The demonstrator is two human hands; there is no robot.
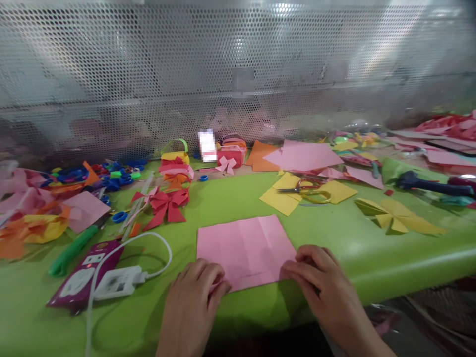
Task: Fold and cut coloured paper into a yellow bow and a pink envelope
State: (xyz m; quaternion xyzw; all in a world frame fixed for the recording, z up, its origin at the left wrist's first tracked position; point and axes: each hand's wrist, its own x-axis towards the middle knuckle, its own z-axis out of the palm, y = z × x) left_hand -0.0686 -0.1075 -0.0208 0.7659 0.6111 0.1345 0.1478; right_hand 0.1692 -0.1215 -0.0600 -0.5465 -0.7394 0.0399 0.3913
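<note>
A creased pink square of paper (245,248) lies flat on the green table (334,238) near its front edge. My left hand (195,292) rests at the paper's near left corner, fingers curled and pinching the edge. My right hand (320,282) sits at the near right corner, fingers bent and pressed on that corner. Both hands grip the near edge of the sheet.
A white charger with cable (119,280) lies on a purple pack (84,277) at left, beside a green cutter (72,253). A red paper bow (167,206), yellow sheets with scissors (308,191), a yellow folded fan (397,218), and paper scraps crowd the back. A perforated metal screen stands behind.
</note>
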